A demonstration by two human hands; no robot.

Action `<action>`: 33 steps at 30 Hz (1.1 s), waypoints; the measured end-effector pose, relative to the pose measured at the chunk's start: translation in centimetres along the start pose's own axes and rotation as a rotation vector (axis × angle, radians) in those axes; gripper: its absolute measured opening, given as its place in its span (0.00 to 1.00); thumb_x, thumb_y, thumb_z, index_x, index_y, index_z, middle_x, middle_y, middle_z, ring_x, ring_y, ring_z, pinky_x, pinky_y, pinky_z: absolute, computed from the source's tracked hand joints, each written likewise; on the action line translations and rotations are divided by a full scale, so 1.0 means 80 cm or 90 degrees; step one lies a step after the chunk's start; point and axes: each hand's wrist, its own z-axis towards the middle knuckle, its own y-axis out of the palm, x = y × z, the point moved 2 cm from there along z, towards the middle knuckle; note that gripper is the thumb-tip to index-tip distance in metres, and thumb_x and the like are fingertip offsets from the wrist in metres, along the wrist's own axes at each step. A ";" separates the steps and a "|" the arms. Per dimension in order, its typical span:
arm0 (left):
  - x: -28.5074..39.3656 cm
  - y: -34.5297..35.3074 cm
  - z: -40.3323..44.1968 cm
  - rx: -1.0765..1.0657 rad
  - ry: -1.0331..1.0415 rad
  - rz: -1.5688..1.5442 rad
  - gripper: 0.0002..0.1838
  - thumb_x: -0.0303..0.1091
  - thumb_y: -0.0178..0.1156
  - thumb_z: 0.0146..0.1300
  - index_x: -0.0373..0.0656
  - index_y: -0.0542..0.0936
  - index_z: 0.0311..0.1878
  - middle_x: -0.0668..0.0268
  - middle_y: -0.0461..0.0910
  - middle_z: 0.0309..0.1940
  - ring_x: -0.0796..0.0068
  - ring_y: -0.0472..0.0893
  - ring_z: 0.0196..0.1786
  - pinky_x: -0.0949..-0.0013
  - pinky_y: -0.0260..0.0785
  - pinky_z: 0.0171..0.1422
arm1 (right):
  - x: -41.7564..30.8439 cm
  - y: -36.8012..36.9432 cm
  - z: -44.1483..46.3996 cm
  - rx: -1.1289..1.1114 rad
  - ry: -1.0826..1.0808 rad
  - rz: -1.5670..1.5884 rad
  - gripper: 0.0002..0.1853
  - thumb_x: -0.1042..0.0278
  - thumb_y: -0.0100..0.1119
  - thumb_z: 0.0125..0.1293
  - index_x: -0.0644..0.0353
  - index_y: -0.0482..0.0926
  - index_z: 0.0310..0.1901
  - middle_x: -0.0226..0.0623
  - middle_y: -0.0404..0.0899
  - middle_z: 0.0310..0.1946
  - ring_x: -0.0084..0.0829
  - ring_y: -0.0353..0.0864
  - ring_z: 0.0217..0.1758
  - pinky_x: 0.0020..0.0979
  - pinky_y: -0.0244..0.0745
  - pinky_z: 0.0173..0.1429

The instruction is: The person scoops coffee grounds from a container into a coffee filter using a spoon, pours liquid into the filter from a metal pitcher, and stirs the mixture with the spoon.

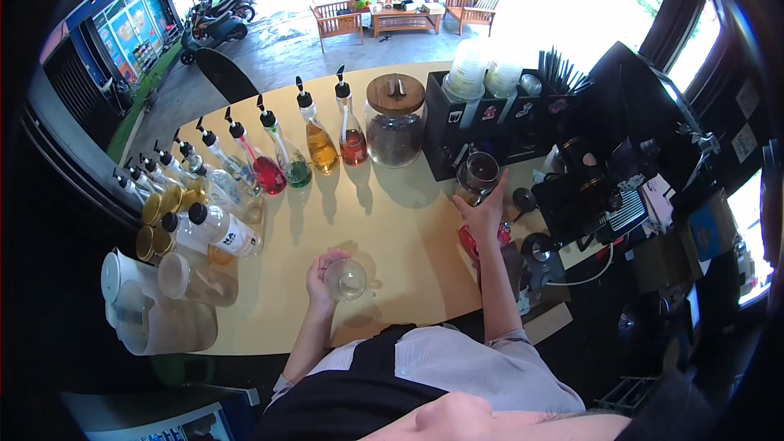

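Note:
My left hand (320, 278) is wrapped round the side of a clear glass cup (346, 280) near the front edge of the counter. Further right and forward, my right hand (483, 211) holds a glass with dark contents (478, 170), its fingers around the lower side, just in front of the black cup organizer (490, 126). A red packet (469, 238) lies on the counter beside my right wrist. Part of it is hidden by the arm.
Pump bottles of coloured syrup (322, 147) curve along the back and left. A wooden-lidded jar (395, 126) stands beside the organizer. Plastic pitchers (167, 318) are at left. A black coffee machine (588, 188) and a white cable (600, 273) are at right.

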 end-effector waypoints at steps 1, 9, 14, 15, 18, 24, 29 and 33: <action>-0.002 0.001 0.000 -0.036 -0.008 -0.028 0.30 0.47 0.34 0.79 0.29 0.79 0.54 0.48 0.83 0.50 0.55 0.81 0.58 0.56 0.70 0.67 | 0.005 0.002 0.005 -0.030 0.036 -0.007 0.65 0.58 0.81 0.44 0.60 0.43 0.77 0.54 0.58 0.72 0.51 0.63 0.73 0.53 0.58 0.73; -0.015 -0.007 -0.007 -0.061 -0.039 -0.075 0.31 0.48 0.34 0.79 0.29 0.78 0.54 0.48 0.84 0.48 0.55 0.82 0.55 0.56 0.72 0.65 | 0.022 0.021 0.023 -0.093 0.149 -0.035 0.69 0.54 0.83 0.40 0.49 0.41 0.79 0.48 0.71 0.66 0.49 0.71 0.68 0.52 0.64 0.69; -0.013 -0.003 -0.007 -0.067 -0.059 -0.048 0.30 0.48 0.34 0.79 0.29 0.78 0.55 0.49 0.84 0.48 0.57 0.83 0.54 0.57 0.74 0.62 | 0.036 0.031 0.020 0.002 0.094 -0.080 0.52 0.54 0.83 0.38 0.60 0.66 0.66 0.52 0.81 0.54 0.52 0.80 0.58 0.45 0.74 0.62; -0.014 -0.004 -0.006 -0.067 -0.060 -0.048 0.30 0.48 0.34 0.79 0.29 0.78 0.55 0.49 0.84 0.48 0.57 0.83 0.54 0.57 0.74 0.62 | 0.036 0.031 0.019 0.002 0.094 -0.080 0.52 0.54 0.83 0.38 0.60 0.66 0.66 0.52 0.81 0.54 0.52 0.80 0.58 0.45 0.74 0.62; -0.016 -0.006 -0.003 -0.082 -0.064 -0.051 0.30 0.48 0.34 0.79 0.29 0.78 0.55 0.49 0.84 0.48 0.58 0.83 0.53 0.58 0.75 0.61 | 0.037 0.033 0.015 -0.005 0.099 -0.105 0.44 0.52 0.83 0.37 0.62 0.74 0.57 0.51 0.82 0.51 0.51 0.82 0.55 0.45 0.76 0.59; -0.012 0.001 -0.005 -0.081 -0.093 -0.044 0.29 0.49 0.36 0.79 0.31 0.78 0.55 0.50 0.84 0.48 0.58 0.83 0.53 0.58 0.76 0.60 | 0.017 0.037 -0.009 -0.065 0.049 -0.012 0.48 0.48 0.80 0.38 0.59 0.71 0.63 0.47 0.78 0.54 0.50 0.79 0.57 0.47 0.74 0.58; -0.012 0.005 -0.007 -0.088 -0.095 -0.021 0.29 0.49 0.36 0.78 0.31 0.78 0.55 0.50 0.84 0.48 0.58 0.83 0.53 0.58 0.75 0.60 | -0.034 0.040 -0.039 -0.103 -0.022 0.048 0.44 0.50 0.80 0.40 0.59 0.72 0.59 0.47 0.80 0.49 0.51 0.80 0.53 0.47 0.76 0.53; -0.017 0.004 -0.008 -0.075 -0.104 -0.020 0.29 0.49 0.37 0.78 0.32 0.78 0.55 0.50 0.84 0.48 0.58 0.83 0.52 0.58 0.75 0.60 | -0.055 0.053 -0.072 -0.161 -0.047 0.043 0.37 0.52 0.79 0.43 0.61 0.73 0.53 0.49 0.80 0.43 0.53 0.80 0.47 0.49 0.74 0.50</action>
